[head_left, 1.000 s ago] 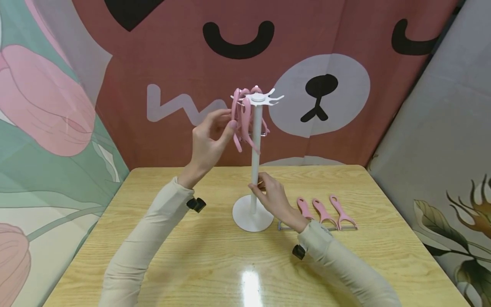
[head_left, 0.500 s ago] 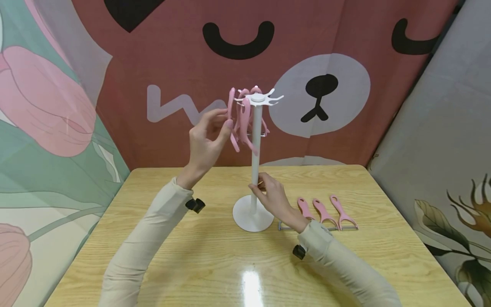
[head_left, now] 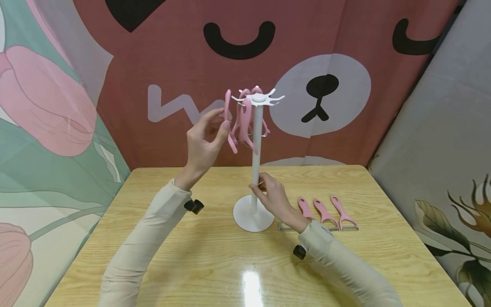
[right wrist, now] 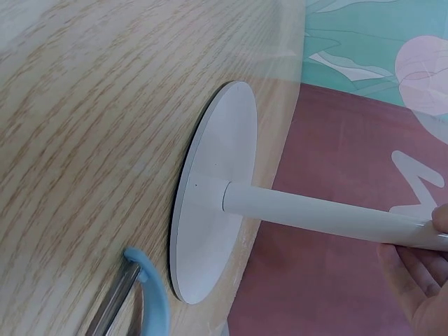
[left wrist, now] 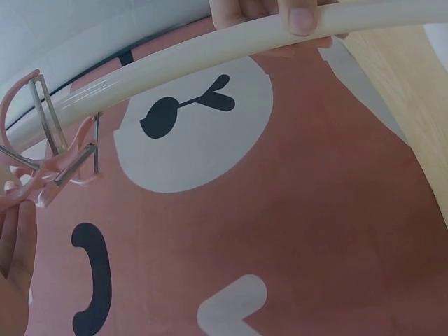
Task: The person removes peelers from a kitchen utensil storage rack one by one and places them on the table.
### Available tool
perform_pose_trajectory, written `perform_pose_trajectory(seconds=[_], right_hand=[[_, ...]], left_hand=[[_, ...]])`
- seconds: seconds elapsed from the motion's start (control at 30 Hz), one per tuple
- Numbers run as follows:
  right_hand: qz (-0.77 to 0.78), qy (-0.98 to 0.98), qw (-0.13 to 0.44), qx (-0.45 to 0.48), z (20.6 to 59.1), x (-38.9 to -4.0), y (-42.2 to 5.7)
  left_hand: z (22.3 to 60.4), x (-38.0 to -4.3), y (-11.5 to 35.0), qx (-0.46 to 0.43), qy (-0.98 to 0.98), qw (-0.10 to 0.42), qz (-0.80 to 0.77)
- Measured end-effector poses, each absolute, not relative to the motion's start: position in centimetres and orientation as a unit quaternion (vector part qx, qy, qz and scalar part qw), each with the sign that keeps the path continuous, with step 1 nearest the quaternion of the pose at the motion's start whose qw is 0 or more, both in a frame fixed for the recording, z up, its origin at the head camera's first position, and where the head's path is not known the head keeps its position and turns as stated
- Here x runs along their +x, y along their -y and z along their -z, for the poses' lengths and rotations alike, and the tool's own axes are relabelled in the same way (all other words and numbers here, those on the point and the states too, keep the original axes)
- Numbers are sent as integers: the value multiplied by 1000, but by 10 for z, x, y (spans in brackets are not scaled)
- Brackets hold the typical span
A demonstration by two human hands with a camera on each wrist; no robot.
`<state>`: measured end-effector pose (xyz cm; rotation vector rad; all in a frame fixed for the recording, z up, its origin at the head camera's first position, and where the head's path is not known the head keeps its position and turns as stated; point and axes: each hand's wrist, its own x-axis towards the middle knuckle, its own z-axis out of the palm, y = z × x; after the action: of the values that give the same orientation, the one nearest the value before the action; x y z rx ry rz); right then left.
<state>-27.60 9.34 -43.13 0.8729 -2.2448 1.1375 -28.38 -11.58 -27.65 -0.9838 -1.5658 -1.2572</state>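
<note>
In the head view my left hand (head_left: 204, 140) pinches the handle of a pink Y-shaped peeler (head_left: 227, 106) between thumb and fingers. That peeler is upright, just left of the white hook top (head_left: 258, 99) of a stand. Other pink peelers (head_left: 246, 121) hang from hooks on the stand's left and back; they partly hide one another. Lower down, my right hand (head_left: 274, 198) grips the white pole (head_left: 255, 166) a little above the round base (head_left: 245, 219). In the left wrist view, peeler blades (left wrist: 73, 166) cluster by the left fingers.
Three pink peelers (head_left: 338, 209) lie in a row on the wooden table (head_left: 184, 264), right of the stand, one partly behind my right wrist. A blue peeler end (right wrist: 155, 301) lies near the base in the right wrist view. A printed cloth (head_left: 180, 55) hangs behind.
My left hand has drawn its peeler leftward, away from the hook top and the hanging peelers. My right hand has stayed on the pole.
</note>
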Motion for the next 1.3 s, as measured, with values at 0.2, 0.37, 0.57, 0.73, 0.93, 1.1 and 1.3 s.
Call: perform_pose_trajectory(seconds=[0.2, 0.37, 0.57, 0.73, 0.93, 1.1, 1.3], right_hand=[[-416, 819, 234, 319, 431, -276, -93], [-415, 819, 235, 319, 431, -276, -93], [-414, 820, 235, 318, 432, -276, -93], [-411, 821, 238, 318, 432, -277, -94], [-408, 822, 236, 320, 432, -277, -93], [-411, 820, 237, 320, 432, -277, -93], [-413, 821, 234, 317, 432, -276, -93]], left_hand=[[279, -283, 117, -396, 625, 434, 514], [280, -284, 119, -390, 634, 433, 509], [283, -285, 120, -386, 638, 431, 508], [286, -283, 121, -378, 642, 417, 520], [281, -273, 119, -366, 651, 424, 513], [271, -257, 117, -356, 655, 424, 513], [273, -256, 117, -352, 659, 421, 514]])
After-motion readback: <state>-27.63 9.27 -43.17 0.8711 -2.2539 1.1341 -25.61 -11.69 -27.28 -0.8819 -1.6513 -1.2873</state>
